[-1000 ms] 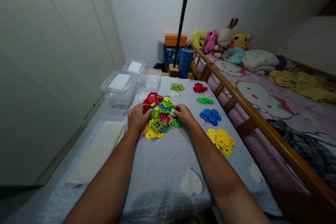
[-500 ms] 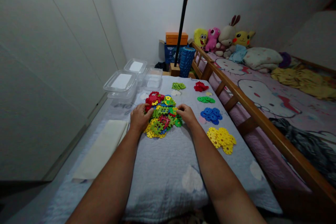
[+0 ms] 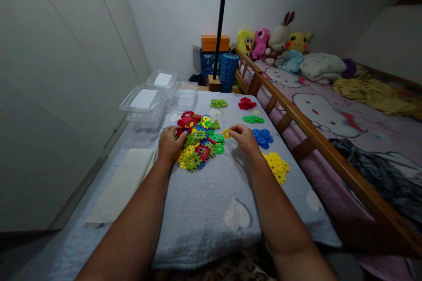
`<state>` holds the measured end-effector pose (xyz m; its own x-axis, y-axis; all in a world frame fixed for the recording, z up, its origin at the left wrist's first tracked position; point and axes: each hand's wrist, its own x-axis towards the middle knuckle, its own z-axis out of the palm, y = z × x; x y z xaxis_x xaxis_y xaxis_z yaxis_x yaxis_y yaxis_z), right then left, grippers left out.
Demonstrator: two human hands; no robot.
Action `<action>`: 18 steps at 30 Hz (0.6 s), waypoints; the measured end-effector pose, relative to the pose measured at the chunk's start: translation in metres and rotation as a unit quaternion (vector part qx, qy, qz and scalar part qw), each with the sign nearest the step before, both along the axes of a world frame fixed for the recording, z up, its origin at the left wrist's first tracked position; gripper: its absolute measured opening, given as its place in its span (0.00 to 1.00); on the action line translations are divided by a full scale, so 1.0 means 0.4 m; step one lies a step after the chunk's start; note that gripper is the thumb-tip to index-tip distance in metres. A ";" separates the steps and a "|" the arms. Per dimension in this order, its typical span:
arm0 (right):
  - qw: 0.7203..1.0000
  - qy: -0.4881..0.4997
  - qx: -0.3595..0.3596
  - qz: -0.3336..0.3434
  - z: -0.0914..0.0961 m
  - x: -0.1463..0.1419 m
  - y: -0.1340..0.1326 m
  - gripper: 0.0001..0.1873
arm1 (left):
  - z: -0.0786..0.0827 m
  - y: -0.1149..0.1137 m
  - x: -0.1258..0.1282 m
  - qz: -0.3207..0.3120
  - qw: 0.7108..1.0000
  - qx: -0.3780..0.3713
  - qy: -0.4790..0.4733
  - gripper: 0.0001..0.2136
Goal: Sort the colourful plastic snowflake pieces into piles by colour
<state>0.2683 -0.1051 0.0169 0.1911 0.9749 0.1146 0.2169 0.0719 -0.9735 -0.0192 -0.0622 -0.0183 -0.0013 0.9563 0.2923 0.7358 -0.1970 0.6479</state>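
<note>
A mixed heap of plastic interlocking pieces (image 3: 198, 136) in red, yellow, green and blue lies mid-table. My left hand (image 3: 170, 142) rests on the heap's left edge, fingers curved over the pieces; whether they grip one is hidden. Just right of the heap, my right hand (image 3: 243, 137) pinches a yellow notched disc (image 3: 226, 133) above the cloth. Single-colour piles stand along the right side: yellow discs (image 3: 277, 166), blue discs (image 3: 263, 138), green discs (image 3: 253, 119) and red pieces (image 3: 247, 103). Light-green pieces (image 3: 219, 103) form another pile at the back.
Clear lidded plastic boxes (image 3: 142, 98) stand at the back left. A folded cream cloth (image 3: 123, 184) lies at the left on the blue tablecloth (image 3: 204, 215). A wooden bed rail (image 3: 298, 137) borders the right side. Behind the table rises a black pole (image 3: 220, 22).
My right hand has drawn away from the heap to the right with a yellow disc between its fingers. My left hand stays at the heap. The camera view has shifted slightly.
</note>
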 end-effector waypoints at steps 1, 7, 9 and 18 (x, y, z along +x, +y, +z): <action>1.000 -0.015 0.000 -0.001 0.012 0.023 -0.024 0.14 | -0.002 0.002 -0.001 0.006 1.000 0.008 -0.001 0.16; 0.991 -0.078 -0.014 -0.103 0.040 0.185 -0.198 0.12 | -0.004 0.004 0.000 0.003 1.000 -0.001 -0.011 0.18; 0.987 -0.094 -0.033 -0.130 0.033 0.232 -0.249 0.13 | 0.000 0.000 0.002 -0.005 1.000 -0.020 -0.011 0.20; 0.976 -0.126 -0.087 -0.153 0.015 0.326 -0.361 0.12 | 0.004 -0.004 0.000 0.000 0.999 -0.043 0.005 0.22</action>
<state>0.3985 -0.2494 0.0231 0.4639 0.8852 0.0339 0.4374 -0.1955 -0.8778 -0.0191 -0.0639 -0.0169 0.0013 0.9781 0.2082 0.7422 -0.1404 0.6553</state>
